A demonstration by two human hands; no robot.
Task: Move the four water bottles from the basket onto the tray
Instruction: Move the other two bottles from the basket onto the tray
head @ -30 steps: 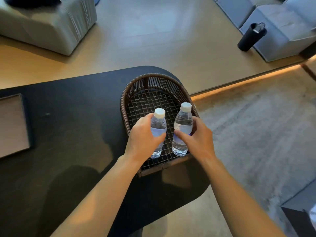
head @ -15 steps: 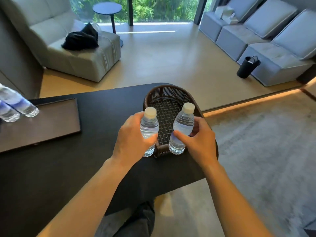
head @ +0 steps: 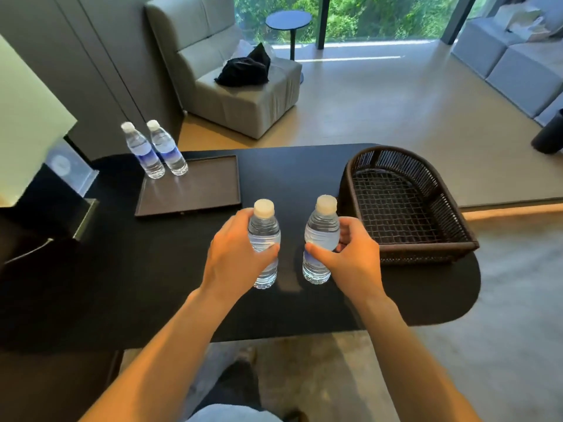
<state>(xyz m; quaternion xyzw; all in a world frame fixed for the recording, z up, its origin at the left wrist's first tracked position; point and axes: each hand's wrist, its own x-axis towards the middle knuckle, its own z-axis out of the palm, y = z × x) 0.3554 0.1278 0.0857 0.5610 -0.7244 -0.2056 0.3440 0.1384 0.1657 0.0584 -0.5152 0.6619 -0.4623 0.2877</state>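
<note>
Head view. Two water bottles are held upright above the dark table (head: 122, 284), between the tray (head: 207, 190) and the basket (head: 426, 254). The left bottle (head: 264, 236) is gripped by the left hand (head: 234, 260): the fingers are wrapped around its middle from the left, with the thumb (head: 268, 249) pressed across the front. The right bottle (head: 322, 229) is gripped by the right hand (head: 353, 257): the fingers are curled behind its body and the thumb (head: 316, 249) is laid across the front. Both white caps are seen above the hands. The two held bottles are apart from each other and clear of the basket; whether their bases touch the table cannot be told.

The basket, of dark woven wire, is set on the right end of the table and is seen without bottles inside. The tray, dark and rectangular, lies further left on the table. Two more bottles (head: 143, 150) (head: 167, 147) are stood side by side at the tray's far left corner, just beside each other, caps on.

A grey armchair (head: 243, 95) with a dark bundle (head: 243, 70) on its seat is seen beyond the table.
</note>
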